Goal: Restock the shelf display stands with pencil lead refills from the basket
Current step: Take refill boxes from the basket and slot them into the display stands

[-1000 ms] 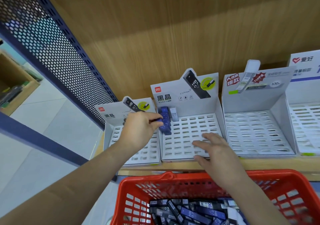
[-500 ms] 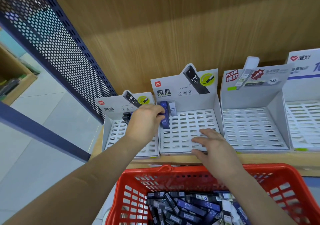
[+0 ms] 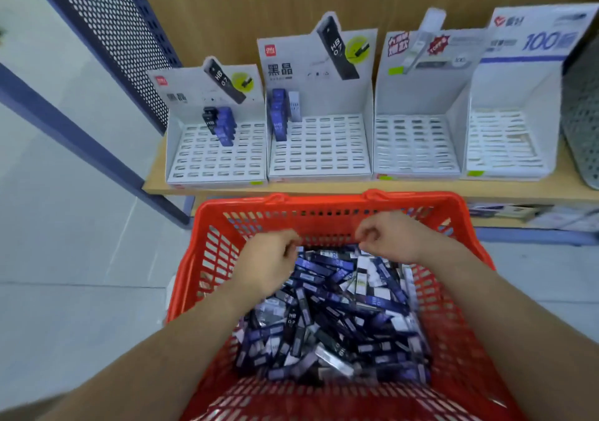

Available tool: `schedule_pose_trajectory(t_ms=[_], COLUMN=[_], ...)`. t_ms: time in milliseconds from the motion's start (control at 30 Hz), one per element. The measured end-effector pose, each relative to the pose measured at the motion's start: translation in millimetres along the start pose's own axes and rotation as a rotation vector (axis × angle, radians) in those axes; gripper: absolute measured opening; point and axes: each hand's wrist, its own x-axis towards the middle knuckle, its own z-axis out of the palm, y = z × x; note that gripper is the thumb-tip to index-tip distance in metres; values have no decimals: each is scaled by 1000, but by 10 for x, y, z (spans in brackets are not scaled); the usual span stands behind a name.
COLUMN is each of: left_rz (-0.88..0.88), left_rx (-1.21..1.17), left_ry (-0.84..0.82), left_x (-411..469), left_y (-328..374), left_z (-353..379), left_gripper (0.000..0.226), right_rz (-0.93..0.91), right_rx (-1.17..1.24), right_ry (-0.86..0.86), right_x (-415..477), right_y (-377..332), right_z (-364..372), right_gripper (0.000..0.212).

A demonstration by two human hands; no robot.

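Basket: a red basket (image 3: 324,208) sits just in front of the shelf (image 3: 324,188). Its near end is cut off by the bottom of the head view.
Heap: loose refills (image 3: 324,320), mostly blue and black with a few white, lie piled across the basket floor. The print is blurred apart from "HB" on one.
Left hand: the left hand (image 3: 270,258) hangs over the far left of the heap with its fingers curled under. Blur hides the fingertips, so I cannot tell whether it has hold of anything.
Right hand: the right hand (image 3: 393,239) is near the far wall of the basket, with its fingers also curled inward. I cannot tell whether it pinches anything.
Forearms: both cover parts of the heap and the side walls.
First stand: the leftmost stand (image 3: 214,161) is a white slotted tray. A tilted black and blue cluster (image 3: 220,125) stands in its back rows.
Second stand: the next stand (image 3: 319,154) carries a blue row (image 3: 278,115) down its left edge, with one white refill (image 3: 294,106) just beside it at the back.
Third stand: the third stand (image 3: 415,148) has smeared slots and unreadable card text.
Fourth stand: the fourth stand (image 3: 505,141) is very blurred. Only "100" can be read on its card.
Right edge: a grey mesh bin (image 3: 583,112) is cut off by the frame.
Lower shelf: blurred packs (image 3: 534,213) show below, too soft to identify.
Left side: a blue perforated panel (image 3: 107,25) stands beside the shelf.
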Motion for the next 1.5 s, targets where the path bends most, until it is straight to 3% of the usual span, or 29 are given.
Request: schedule_pose_trajectory(t_ms=[167, 333, 533, 633, 733, 833, 933, 1000, 1067, 1167, 1300, 1433, 1500], left_rz=[-250, -401, -450, -362, -261, -197, -132, -129, -144, -253, -517, -553, -551], left_rx=[46, 67, -240, -238, -204, -173, -141, -128, -148, -292, -573, -842, -906], left_ry=[-320, -317, -252, -320, -380, -396, -379, -354, -319, -212, -34, -6, -35], left_x=[-208, -277, -260, -341, -438, -459, -410, -406, -420, -399, -332, -276, -246], left_y=[-336, -477, -425, -303, -286, -317, -291, -280, -306, -360, -339, -337, -320], left_z=[780, 1134, 1302, 1410, 1497, 1511, 1469, 1444, 1418, 1319, 1104, 949, 886], left_gripper=[33, 56, 58, 59, 73, 69, 49, 32, 22, 12, 7, 10, 15], right_rz=[255, 505, 621, 526, 372, 283, 233, 223, 116, -64, 67, 85, 125], right_rx=[25, 70, 157, 72, 142, 212, 264, 136, -22, -145, -275, -181, 9], right_ry=[-25, -16, -55, 32, 97, 61, 77, 152, 246, 103, -164, -184, -208], right_x=[34, 132, 299, 289, 290, 267, 146, 12, -135, -248, -238, -159, -99], right_y=[394, 692, 422, 257, 96, 39, 85, 134, 162, 154, 74, 55, 70], right_z=[742, 1165, 1337, 1504, 1666, 1738, 1792, 1795, 1773, 1770, 1869, 1867, 1762], right_gripper=[41, 74, 94, 66, 47, 49, 61, 70, 65, 59, 70, 55, 45])
